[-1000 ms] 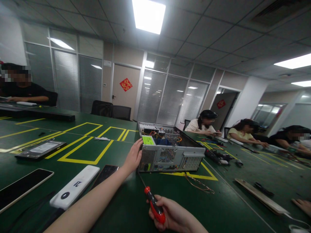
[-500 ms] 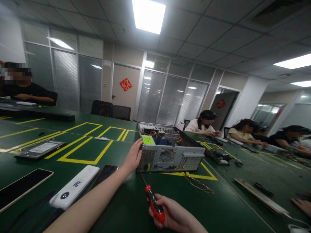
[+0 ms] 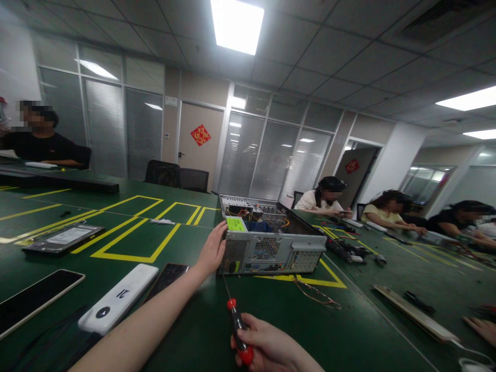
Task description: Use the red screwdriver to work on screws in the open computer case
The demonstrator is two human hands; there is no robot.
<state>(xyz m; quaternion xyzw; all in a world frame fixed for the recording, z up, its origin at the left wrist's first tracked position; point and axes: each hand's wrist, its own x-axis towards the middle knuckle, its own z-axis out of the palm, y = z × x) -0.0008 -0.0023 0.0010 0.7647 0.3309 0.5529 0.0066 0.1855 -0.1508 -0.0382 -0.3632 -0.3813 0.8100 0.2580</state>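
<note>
An uncovered computer case point(image 3: 285, 238) lies on the green table, its grey back panel with ports and vents facing me. My left hand point(image 3: 213, 249) grips the case at its near left corner, fingers beside the yellow-green label of the power supply point(image 3: 235, 224). In my right hand point(image 3: 259, 338) is a red and black screwdriver point(image 3: 237, 325), fingers wrapped around the handle. Its thin shaft points up toward the bottom left corner of the back panel. Whether the tip touches a screw there is too small to tell. Wires and parts show inside the case.
To the left lie a hard drive point(image 3: 65, 237), a phone point(image 3: 39, 298), a white power bank point(image 3: 119, 298) and a dark flat object point(image 3: 166, 279). A thin cable loop point(image 3: 315, 293) lies right of the case. Further right are tools point(image 3: 349, 251) and another phone point(image 3: 416, 313). Several people sit around.
My right hand and the screwdriver have shifted slightly left and down, the handle now more upright. My left hand stays on the case. The person at far left has moved.
</note>
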